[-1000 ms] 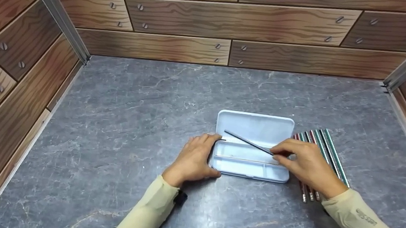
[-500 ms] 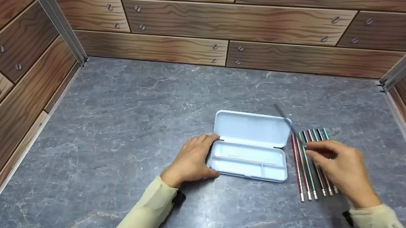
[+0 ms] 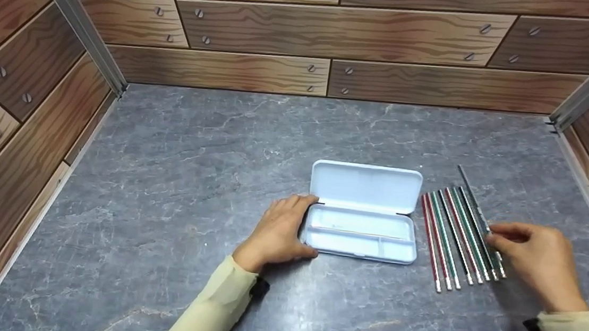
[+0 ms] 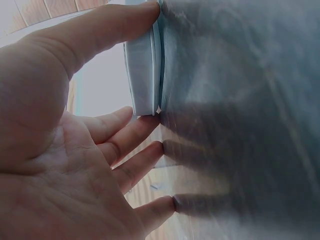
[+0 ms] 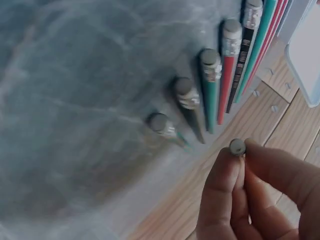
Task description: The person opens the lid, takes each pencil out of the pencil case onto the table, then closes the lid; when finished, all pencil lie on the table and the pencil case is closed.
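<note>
A light blue pencil case (image 3: 366, 188) lies with its lid raised, its divided base nearest the person. My left hand (image 3: 278, 233) grips the case's left end, thumb at the front corner and index finger at the hinge side; the left wrist view shows the case end (image 4: 142, 75) between thumb and fingers. Thumb and fingertips of my right hand (image 3: 542, 259) pinch a dark pencil (image 3: 468, 183) over the right end of a row of red, green and black pencils (image 3: 430, 242). From the right wrist, the held pencil's round end (image 5: 237, 147) faces the camera.
The row of pencils lies just right of the case, eraser ends toward the person. Grey marbled tabletop (image 3: 211, 142) surrounds everything. Wood-patterned walls (image 3: 217, 68) stand behind and at both sides, with metal corner posts (image 3: 80, 24).
My right hand has carried the dark pencil rightward, from above the case to the right end of the row, and the pencil has turned to lie nearly along the others. My left hand stays put.
</note>
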Demonstrator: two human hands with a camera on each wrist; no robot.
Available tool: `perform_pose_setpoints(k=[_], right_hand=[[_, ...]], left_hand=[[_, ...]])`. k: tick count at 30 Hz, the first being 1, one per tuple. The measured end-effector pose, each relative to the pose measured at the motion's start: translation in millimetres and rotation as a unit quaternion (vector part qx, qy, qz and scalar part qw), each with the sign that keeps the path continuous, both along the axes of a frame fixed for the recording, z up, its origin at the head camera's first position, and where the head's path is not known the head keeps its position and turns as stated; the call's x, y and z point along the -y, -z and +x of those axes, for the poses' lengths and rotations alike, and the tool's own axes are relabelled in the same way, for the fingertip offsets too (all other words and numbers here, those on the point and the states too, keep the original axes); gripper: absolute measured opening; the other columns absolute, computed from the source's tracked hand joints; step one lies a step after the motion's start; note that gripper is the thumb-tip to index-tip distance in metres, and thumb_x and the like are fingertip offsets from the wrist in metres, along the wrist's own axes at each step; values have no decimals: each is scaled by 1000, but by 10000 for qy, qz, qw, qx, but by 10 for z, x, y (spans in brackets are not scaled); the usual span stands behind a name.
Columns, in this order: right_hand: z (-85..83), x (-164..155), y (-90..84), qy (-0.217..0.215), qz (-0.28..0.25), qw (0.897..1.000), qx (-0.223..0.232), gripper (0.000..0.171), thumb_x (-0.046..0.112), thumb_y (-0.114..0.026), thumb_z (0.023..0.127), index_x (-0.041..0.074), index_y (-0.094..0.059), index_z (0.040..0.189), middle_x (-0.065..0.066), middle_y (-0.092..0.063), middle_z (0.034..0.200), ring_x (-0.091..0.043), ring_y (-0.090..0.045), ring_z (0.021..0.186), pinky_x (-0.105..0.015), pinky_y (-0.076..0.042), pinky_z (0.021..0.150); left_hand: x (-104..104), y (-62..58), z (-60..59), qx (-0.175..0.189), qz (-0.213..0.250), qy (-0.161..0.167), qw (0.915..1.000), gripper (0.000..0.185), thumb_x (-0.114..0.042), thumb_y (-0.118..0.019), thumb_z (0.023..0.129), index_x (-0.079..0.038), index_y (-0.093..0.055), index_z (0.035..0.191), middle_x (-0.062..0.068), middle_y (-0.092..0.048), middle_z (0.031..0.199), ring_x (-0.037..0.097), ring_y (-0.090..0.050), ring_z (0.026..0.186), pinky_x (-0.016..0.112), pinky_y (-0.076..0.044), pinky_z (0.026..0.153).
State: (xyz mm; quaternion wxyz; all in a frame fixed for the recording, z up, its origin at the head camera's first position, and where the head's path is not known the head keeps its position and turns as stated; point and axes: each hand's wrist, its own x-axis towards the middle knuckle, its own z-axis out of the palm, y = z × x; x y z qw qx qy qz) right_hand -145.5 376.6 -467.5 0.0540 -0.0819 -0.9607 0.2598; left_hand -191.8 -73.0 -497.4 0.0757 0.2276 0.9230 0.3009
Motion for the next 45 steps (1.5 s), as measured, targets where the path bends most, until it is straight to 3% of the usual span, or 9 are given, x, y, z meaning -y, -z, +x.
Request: perform_pose_setpoints(k=[2, 9, 15, 19, 24, 33, 39, 41, 45], right_hand=[[1, -59, 8, 88, 19, 9998, 153, 28, 21, -86, 98, 3, -85, 118, -27, -81, 120, -33, -78, 103, -23, -46, 76], [24, -214, 38, 187, 210, 9989, 372, 27, 22, -84, 98, 0, -86, 114, -28, -82, 117, -30, -75, 96, -38, -49, 76], [63, -258, 69, 93, 275, 9981, 550, 26, 17, -83, 98, -2, -84, 114, -32, -80, 117, -59, -72, 114, -52, -51, 77], [64, -264, 79, 30, 233, 9973, 700, 26, 16, -81, 98, -2, -84, 116, -33, -79, 119, -55, -74, 108, -47, -52, 73], [51, -284, 78, 5, 210, 9963, 834, 26, 16, -81, 98, -2, -84, 116, -33, -80, 118, -30, -75, 91, -39, -51, 70], [30, -284, 57, -90, 327, 9963, 796, 25, 16, -79, 98, -2, -84, 114, -28, -83, 107, -30, -74, 85, -39, -50, 69], [-11, -136, 12, -107, 392, 9986, 346, 26, 17, -79, 99, -2, -84, 116, -34, -79, 118, -63, -72, 109, -61, -56, 78], [-42, -32, -4, -261, 333, 9990, 106, 27, 16, -81, 98, -2, -83, 119, -34, -79, 118, -60, -74, 105, -60, -59, 78], [-119, 247, -5, -812, 152, 9948, -587, 26, 9, -85, 95, 0, -83, 119, -29, -82, 116, -48, -79, 98, -25, -60, 79]], left_hand=[[0, 6, 0, 4, 12, -6, 10000, 102, -26, -102, 77, -9, -50, 164, 15, -62, 156, 41, -57, 146, 58, -41, 131], [0, 8, -3, -7, -33, -2, 10000, 102, -26, -102, 77, -9, -50, 163, 15, -62, 155, 41, -57, 146, 58, -41, 130], [3, 4, -8, -4, -24, 2, 10000, 103, -27, -102, 77, -9, -49, 164, 15, -61, 157, 42, -56, 147, 58, -40, 131], [5, 7, -6, -9, -22, 4, 10000, 103, -26, -102, 77, -9, -49, 164, 16, -61, 156, 42, -56, 146, 58, -41, 131], [0, 9, -3, 32, -15, 1, 10000, 104, -26, -102, 77, -9, -49, 164, 15, -61, 158, 41, -56, 148, 58, -40, 132], [-2, -6, -3, 73, 13, -22, 10000, 102, -26, -101, 78, -10, -49, 164, 15, -60, 158, 41, -55, 149, 61, -37, 134], [-14, -7, -5, 90, 4, -19, 10000, 102, -26, -101, 78, -10, -49, 164, 14, -60, 158, 41, -55, 149, 60, -38, 133], [-12, -5, -4, 93, -2, -20, 10000, 102, -26, -101, 78, -10, -49, 164, 14, -60, 158, 40, -55, 149, 59, -38, 134], [-4, 1, -2, 62, -11, -36, 10000, 103, -26, -102, 78, -10, -49, 165, 15, -60, 159, 40, -55, 149, 59, -38, 133]])
